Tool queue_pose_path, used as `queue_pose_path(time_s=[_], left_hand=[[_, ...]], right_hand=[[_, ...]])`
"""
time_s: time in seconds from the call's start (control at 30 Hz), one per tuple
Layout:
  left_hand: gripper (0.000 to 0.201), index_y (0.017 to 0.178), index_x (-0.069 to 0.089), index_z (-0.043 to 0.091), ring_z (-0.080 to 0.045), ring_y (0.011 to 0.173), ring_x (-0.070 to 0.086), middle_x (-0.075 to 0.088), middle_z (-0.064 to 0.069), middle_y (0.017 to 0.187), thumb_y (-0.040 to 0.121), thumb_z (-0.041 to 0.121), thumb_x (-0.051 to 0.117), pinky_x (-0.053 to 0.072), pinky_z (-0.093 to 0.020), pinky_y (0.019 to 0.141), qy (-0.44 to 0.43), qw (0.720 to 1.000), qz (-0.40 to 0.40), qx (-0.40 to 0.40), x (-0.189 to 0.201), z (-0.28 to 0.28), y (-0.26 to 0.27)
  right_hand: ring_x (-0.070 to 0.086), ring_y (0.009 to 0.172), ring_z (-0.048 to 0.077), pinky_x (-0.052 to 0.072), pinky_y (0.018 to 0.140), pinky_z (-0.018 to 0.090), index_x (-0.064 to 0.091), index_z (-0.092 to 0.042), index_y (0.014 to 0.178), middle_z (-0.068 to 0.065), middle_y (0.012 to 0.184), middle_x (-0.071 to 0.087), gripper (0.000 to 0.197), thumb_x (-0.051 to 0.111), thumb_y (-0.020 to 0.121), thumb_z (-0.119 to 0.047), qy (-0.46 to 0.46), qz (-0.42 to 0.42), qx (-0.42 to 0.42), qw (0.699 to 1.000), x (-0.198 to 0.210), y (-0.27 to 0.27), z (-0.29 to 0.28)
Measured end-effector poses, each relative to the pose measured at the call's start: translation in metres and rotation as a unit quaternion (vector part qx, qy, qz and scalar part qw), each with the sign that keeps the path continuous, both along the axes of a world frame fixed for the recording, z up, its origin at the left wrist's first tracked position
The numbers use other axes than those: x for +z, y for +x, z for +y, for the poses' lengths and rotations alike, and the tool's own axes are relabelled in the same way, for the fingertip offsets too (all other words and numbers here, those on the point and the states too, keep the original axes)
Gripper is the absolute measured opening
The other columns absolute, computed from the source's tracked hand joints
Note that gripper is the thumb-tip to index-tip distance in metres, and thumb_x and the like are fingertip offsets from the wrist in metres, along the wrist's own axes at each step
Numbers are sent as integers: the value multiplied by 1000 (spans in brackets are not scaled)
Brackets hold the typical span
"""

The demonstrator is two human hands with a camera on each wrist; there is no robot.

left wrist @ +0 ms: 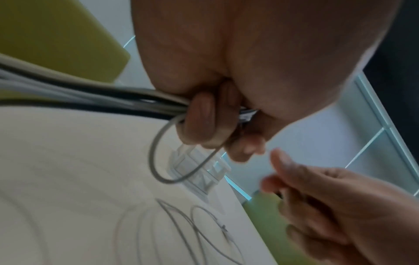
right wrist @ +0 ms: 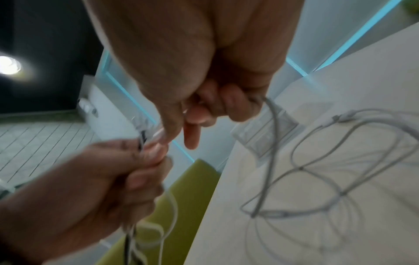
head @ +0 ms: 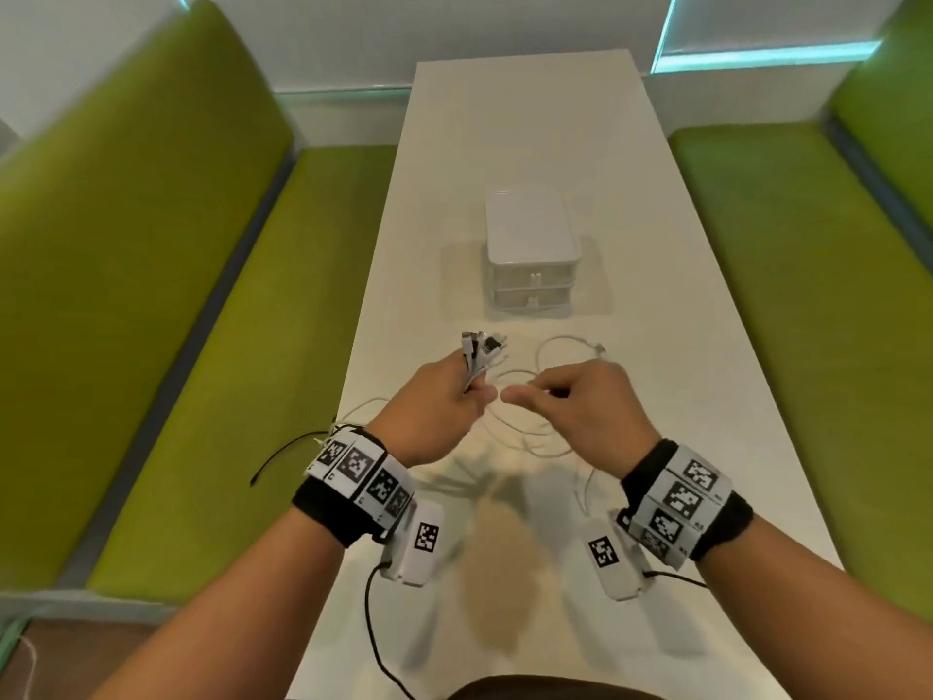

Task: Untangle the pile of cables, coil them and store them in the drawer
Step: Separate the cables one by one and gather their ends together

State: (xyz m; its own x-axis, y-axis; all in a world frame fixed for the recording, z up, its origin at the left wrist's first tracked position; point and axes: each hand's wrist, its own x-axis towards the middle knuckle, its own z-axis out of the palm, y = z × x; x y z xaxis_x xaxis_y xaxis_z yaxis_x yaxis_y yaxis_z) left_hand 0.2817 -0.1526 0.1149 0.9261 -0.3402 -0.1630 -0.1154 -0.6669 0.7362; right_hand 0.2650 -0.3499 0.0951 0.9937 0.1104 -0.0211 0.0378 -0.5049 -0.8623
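Above the white table (head: 681, 295), my left hand (head: 444, 391) grips a bundle of white and black cable ends (head: 479, 351), with the plugs sticking up past the fingers. The left wrist view shows the fingers (left wrist: 197, 122) curled round that bundle (left wrist: 90, 96). Just to its right, my right hand (head: 570, 391) has its fingers curled round one white cable (right wrist: 272, 114). This cable runs down to loose white loops (head: 555, 346) on the table. The small white drawer unit (head: 530, 255) stands beyond the hands, with both drawers closed.
Green benches (head: 227, 295) run along both long sides of the table. A black cable (head: 282, 447) hangs off the table's left edge near my left wrist. More white cable (head: 530, 442) lies under and between my hands.
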Motion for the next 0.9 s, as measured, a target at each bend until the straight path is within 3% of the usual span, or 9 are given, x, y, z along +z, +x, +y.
queue_pose_path(time_s=[0.1, 0.23, 0.37, 0.43, 0.5, 0.63, 0.77, 0.83, 0.9], left_hand=[[18, 83, 50, 23, -18, 67, 57, 61, 1, 75, 99, 21, 57, 46, -30, 60, -2, 995, -13, 95, 3, 15, 10], [9, 103, 55, 16, -14, 80, 57, 62, 7, 89, 97, 20, 60, 40, -27, 65, 68, 986, -9, 154, -5, 31, 21], [27, 112, 52, 17, -4, 72, 49, 48, 17, 92, 90, 17, 67, 39, -31, 71, 90, 983, -159, 29, -5, 12, 7], [29, 119, 53, 20, -5, 74, 53, 57, 19, 89, 93, 23, 65, 44, -31, 74, 76, 987, -128, -68, 1, -3, -2], [14, 106, 54, 24, -10, 75, 60, 67, 10, 82, 98, 33, 59, 49, -35, 73, 39, 995, -53, -80, 9, -11, -6], [28, 79, 51, 25, -12, 64, 54, 57, 4, 69, 97, 45, 57, 43, -32, 61, -26, 996, -29, 77, 18, 9, 2], [38, 76, 44, 18, -16, 65, 52, 55, -1, 75, 95, 47, 60, 35, -31, 55, 148, 976, 20, 157, 7, 48, 19], [31, 85, 48, 16, -20, 75, 59, 61, -3, 87, 95, 41, 62, 41, -31, 62, 199, 964, 18, 177, -2, 52, 22], [23, 103, 56, 13, -17, 86, 58, 59, 6, 94, 95, 33, 64, 43, -30, 74, 192, 965, -54, 172, -3, 43, 16]], right_hand=[[48, 49, 6, 36, 60, 16, 76, -24, 65, -13, 48, 57, 29, 77, 84, -46, -15, -2, -53, 998, 12, 8, -15], [53, 59, 23, 40, 59, 27, 76, -27, 79, 8, 71, 68, 19, 65, 95, -25, -8, -5, -43, 999, 15, 14, -27], [50, 59, 7, 39, 62, 29, 74, -35, 78, -8, 59, 54, 17, 65, 93, -34, -156, 35, 31, 987, 18, 12, -20], [49, 55, 6, 36, 59, 28, 77, -33, 80, -9, 54, 51, 15, 68, 92, -37, -145, 26, 51, 988, 17, 9, -9], [46, 50, 6, 34, 57, 26, 75, -26, 68, -9, 46, 48, 27, 76, 84, -48, -103, -7, 14, 995, 15, 10, -6], [27, 48, 13, 29, 54, 31, 33, -14, 48, -6, 44, 26, 75, 77, 67, -72, -88, -16, -65, 994, 16, 17, -24], [36, 53, 12, 36, 60, 31, 55, -15, 59, 1, 53, 41, 46, 72, 89, -46, -49, -22, -39, 998, 13, 18, -43], [39, 54, 11, 36, 60, 30, 66, -20, 69, 11, 58, 50, 29, 65, 96, -31, -22, -18, -3, 1000, 11, 18, -42], [41, 51, 7, 36, 59, 28, 71, -23, 75, -1, 53, 51, 25, 62, 97, -26, -47, -7, 37, 998, 10, 18, -36]])
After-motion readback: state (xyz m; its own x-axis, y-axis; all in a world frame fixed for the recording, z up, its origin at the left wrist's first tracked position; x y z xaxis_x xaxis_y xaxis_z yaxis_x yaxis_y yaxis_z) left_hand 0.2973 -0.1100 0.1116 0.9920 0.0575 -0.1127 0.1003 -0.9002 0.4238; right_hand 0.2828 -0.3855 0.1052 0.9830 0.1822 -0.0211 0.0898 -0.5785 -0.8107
